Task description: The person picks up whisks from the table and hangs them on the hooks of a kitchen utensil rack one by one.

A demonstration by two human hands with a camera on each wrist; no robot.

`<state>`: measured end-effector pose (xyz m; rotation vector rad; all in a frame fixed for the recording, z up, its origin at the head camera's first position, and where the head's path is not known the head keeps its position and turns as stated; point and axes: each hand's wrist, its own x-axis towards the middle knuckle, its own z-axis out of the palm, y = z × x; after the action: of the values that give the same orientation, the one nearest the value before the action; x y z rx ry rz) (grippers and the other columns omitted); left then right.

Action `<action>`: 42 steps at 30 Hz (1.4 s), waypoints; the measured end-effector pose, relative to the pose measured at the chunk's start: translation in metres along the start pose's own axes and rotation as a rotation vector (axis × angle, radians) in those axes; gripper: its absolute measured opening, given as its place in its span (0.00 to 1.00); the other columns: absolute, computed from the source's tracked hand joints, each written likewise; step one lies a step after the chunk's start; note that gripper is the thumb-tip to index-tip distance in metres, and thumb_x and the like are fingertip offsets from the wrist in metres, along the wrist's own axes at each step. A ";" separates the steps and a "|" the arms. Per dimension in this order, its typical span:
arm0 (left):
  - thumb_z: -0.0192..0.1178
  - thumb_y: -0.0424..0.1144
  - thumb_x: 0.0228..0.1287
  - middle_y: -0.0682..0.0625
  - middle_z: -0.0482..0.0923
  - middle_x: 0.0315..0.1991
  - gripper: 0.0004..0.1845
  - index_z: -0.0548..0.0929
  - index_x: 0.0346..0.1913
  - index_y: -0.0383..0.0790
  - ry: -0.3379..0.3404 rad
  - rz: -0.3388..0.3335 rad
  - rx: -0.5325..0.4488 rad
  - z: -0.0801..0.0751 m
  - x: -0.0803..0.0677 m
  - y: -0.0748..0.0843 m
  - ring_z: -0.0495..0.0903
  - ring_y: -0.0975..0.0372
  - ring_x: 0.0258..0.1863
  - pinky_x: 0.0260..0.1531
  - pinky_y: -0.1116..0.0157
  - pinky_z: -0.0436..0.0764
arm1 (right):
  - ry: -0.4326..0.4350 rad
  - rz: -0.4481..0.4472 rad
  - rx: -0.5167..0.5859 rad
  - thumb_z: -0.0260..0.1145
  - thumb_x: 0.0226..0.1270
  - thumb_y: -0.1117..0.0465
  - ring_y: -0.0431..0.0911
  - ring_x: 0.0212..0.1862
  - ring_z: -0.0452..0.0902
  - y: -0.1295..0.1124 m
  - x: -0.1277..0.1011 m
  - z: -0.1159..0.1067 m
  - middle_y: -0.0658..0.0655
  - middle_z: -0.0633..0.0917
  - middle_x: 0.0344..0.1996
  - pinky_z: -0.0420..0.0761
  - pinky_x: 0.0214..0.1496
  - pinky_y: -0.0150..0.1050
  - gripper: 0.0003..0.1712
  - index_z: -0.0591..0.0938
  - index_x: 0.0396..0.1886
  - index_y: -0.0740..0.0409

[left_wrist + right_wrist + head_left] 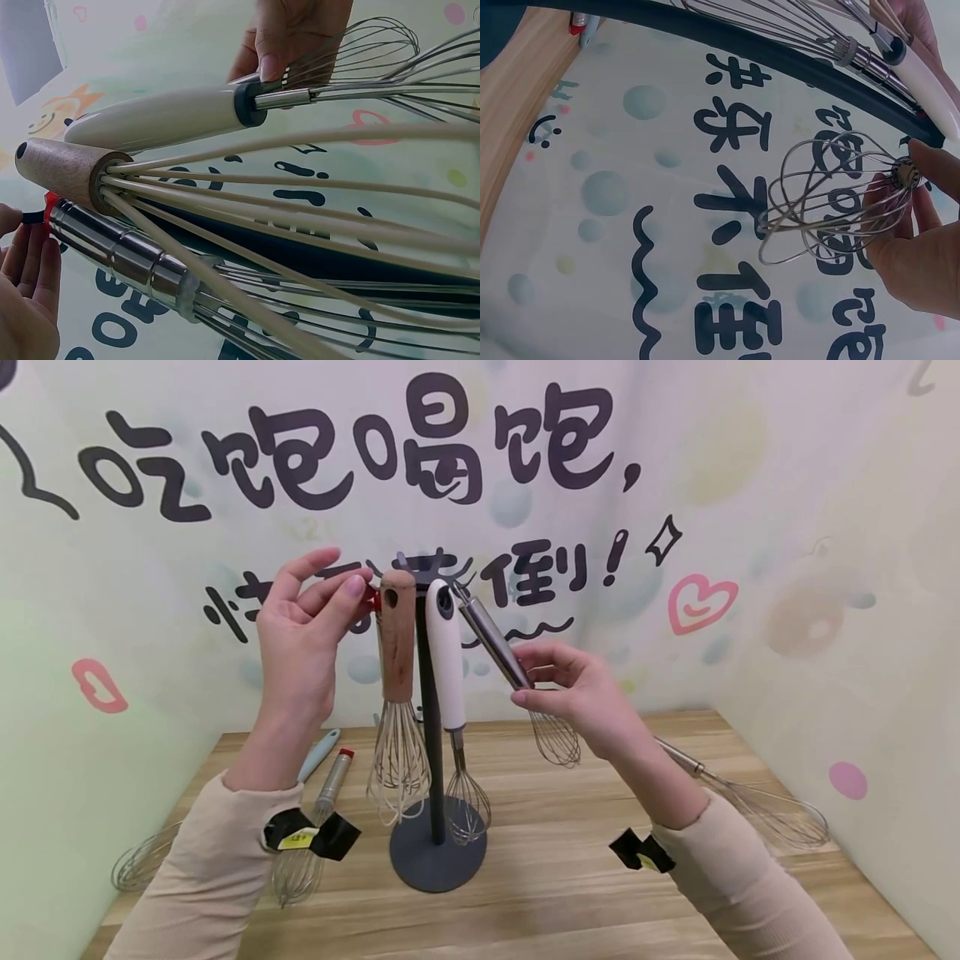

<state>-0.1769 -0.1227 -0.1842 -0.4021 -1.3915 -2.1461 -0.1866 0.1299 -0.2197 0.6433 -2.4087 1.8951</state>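
A dark stand (432, 710) holds several whisks around its post. My right hand (573, 693) pinches the lower handle of a steel whisk (495, 643), which tilts with its top at the stand's hooks and its wires below the hand. My left hand (307, 618) is raised at the stand's left side. In the left wrist view, its thumb and fingertips pinch at the red end of another steel-handled whisk (112, 244), by a black hook. A wooden-handled whisk (398, 639) and a white-handled whisk (446, 660) hang between the hands.
A red-ended whisk (333, 785) and a pale blue handle (321, 753) lie on the wooden table (555, 877) at left. Whisk wires (142, 860) show by the left sleeve. Behind the right forearm lies a larger steel whisk (772, 806). A printed wall (600, 527) stands behind.
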 end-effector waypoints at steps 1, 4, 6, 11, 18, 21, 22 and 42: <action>0.61 0.28 0.61 0.55 0.88 0.33 0.13 0.77 0.49 0.39 0.000 0.001 0.001 0.000 0.000 0.000 0.87 0.65 0.36 0.44 0.72 0.84 | -0.001 0.000 0.000 0.67 0.55 0.76 0.41 0.42 0.78 0.001 0.000 0.001 0.46 0.79 0.37 0.80 0.41 0.30 0.27 0.75 0.56 0.68; 0.61 0.28 0.61 0.55 0.88 0.33 0.14 0.77 0.49 0.39 0.002 0.004 0.007 0.001 -0.001 0.000 0.87 0.65 0.36 0.43 0.72 0.84 | 0.000 0.001 0.005 0.67 0.54 0.76 0.42 0.42 0.78 0.004 0.002 0.003 0.47 0.79 0.37 0.81 0.41 0.30 0.27 0.76 0.56 0.67; 0.61 0.27 0.60 0.55 0.88 0.32 0.14 0.77 0.49 0.38 0.002 0.001 -0.010 0.000 -0.001 0.001 0.87 0.65 0.35 0.42 0.72 0.84 | -0.004 -0.001 0.009 0.67 0.54 0.76 0.42 0.42 0.78 0.006 0.003 0.005 0.47 0.79 0.37 0.81 0.42 0.31 0.27 0.76 0.56 0.66; 0.62 0.27 0.59 0.53 0.88 0.32 0.14 0.77 0.48 0.38 -0.004 0.002 -0.038 0.001 -0.001 0.001 0.87 0.65 0.34 0.41 0.71 0.85 | -0.016 0.005 0.027 0.67 0.53 0.77 0.41 0.42 0.78 0.009 0.006 0.009 0.46 0.79 0.37 0.81 0.43 0.31 0.27 0.76 0.56 0.66; 0.61 0.26 0.60 0.54 0.87 0.32 0.14 0.77 0.48 0.39 -0.014 0.009 -0.022 0.001 -0.001 -0.001 0.87 0.66 0.32 0.40 0.72 0.85 | -0.031 0.015 0.037 0.67 0.53 0.77 0.40 0.43 0.78 0.013 0.009 0.014 0.45 0.80 0.39 0.80 0.46 0.30 0.28 0.74 0.57 0.68; 0.60 0.26 0.61 0.55 0.88 0.32 0.14 0.77 0.48 0.40 -0.018 0.009 0.000 0.001 -0.002 0.000 0.87 0.67 0.32 0.40 0.72 0.85 | -0.045 0.015 0.040 0.67 0.53 0.77 0.40 0.43 0.78 0.015 0.011 0.015 0.47 0.81 0.40 0.80 0.46 0.30 0.28 0.74 0.57 0.68; 0.60 0.26 0.61 0.56 0.87 0.32 0.14 0.77 0.48 0.41 -0.017 0.008 0.002 0.001 -0.002 0.000 0.87 0.67 0.32 0.40 0.72 0.85 | -0.051 0.016 0.041 0.67 0.53 0.76 0.39 0.43 0.78 0.016 0.012 0.015 0.47 0.81 0.40 0.80 0.46 0.30 0.28 0.74 0.57 0.68; 0.53 0.28 0.67 0.56 0.86 0.36 0.11 0.76 0.50 0.41 -0.047 0.028 0.036 0.000 -0.004 -0.002 0.84 0.67 0.36 0.45 0.73 0.82 | -0.075 0.038 0.042 0.66 0.58 0.73 0.38 0.44 0.78 0.016 0.015 0.023 0.50 0.81 0.41 0.82 0.48 0.29 0.26 0.75 0.58 0.65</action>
<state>-0.1748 -0.1211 -0.1874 -0.4587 -1.4396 -2.0989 -0.2000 0.1065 -0.2369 0.6876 -2.4488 1.9757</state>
